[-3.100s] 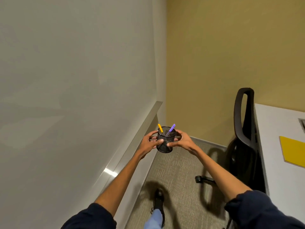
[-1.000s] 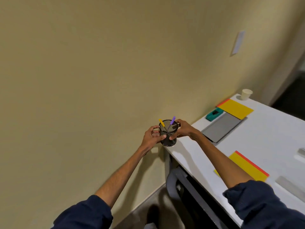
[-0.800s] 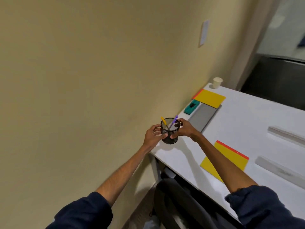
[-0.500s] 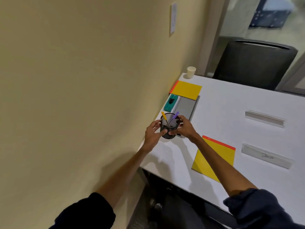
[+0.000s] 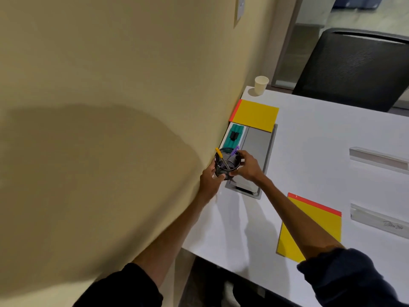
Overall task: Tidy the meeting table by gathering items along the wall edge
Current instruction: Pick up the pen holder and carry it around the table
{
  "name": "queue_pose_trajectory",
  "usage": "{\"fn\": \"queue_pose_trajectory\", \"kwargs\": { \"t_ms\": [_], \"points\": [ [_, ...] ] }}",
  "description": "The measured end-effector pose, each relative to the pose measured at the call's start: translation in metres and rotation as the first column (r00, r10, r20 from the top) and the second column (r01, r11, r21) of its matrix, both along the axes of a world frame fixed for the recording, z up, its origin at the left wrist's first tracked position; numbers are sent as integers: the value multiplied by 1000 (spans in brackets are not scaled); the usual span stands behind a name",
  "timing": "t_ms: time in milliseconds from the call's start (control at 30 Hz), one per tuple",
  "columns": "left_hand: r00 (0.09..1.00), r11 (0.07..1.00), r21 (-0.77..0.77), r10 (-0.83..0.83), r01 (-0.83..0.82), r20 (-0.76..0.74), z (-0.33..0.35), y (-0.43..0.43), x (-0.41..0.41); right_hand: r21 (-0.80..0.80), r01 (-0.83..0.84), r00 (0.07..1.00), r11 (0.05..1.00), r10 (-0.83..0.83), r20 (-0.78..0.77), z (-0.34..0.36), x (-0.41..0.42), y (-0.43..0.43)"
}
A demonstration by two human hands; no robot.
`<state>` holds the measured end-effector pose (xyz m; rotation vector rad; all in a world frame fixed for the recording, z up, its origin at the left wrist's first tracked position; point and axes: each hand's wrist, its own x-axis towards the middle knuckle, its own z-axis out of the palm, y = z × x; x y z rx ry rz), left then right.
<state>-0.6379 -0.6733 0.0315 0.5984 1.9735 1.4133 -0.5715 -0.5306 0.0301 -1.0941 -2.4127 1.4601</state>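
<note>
A black mesh pen cup (image 5: pixel 226 165) with a yellow pen (image 5: pixel 219 153) and a purple pen (image 5: pixel 235 150) in it sits at the wall edge of the white table (image 5: pixel 309 156). My left hand (image 5: pixel 210 178) grips its left side and my right hand (image 5: pixel 248 166) grips its right side. Whether its base touches the table is hidden by my fingers. Just beyond it along the wall lie a teal eraser (image 5: pixel 234 136), a yellow notepad (image 5: pixel 254 115) and a paper cup (image 5: pixel 261 84).
A grey cable hatch (image 5: pixel 257 149) is set into the table beside the cup. A second yellow notepad (image 5: pixel 318 220) lies near my right forearm. Two clear name holders (image 5: pixel 378 157) (image 5: pixel 379 219) are on the right. A black mesh chair (image 5: pixel 356 69) stands at the far end.
I have turned from the whiteboard corner to the table, carrying the pen cup in both hands. The cup has come down to the table's wall edge, just before the teal eraser.
</note>
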Motion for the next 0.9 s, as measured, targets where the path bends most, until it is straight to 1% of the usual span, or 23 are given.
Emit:
{"fn": "queue_pose_trajectory", "kwargs": {
  "t_ms": [167,367,567,667,733,900],
  "points": [
    [995,997,-11,72,-72,67,-22,23,-9,5,5,1000,1000,-5,-6,-26,-14,11],
    [983,995,17,100,-103,156,-38,39,-19,-31,53,998,998,-55,-41,-41,-28,21],
    [978,990,32,134,-141,159,-50,45,-22,-66,81,995,995,-85,-52,-52,-32,20],
    [980,989,-16,145,-144,139,-57,43,-19,-64,75,995,995,-79,-59,-54,-28,15],
    [967,982,-54,186,-179,175,-57,43,-12,-52,78,995,996,-81,-58,-54,-22,13],
    [951,960,-156,259,-234,170,-60,46,21,-27,139,990,990,-139,9,-55,6,5]
  ]
}}
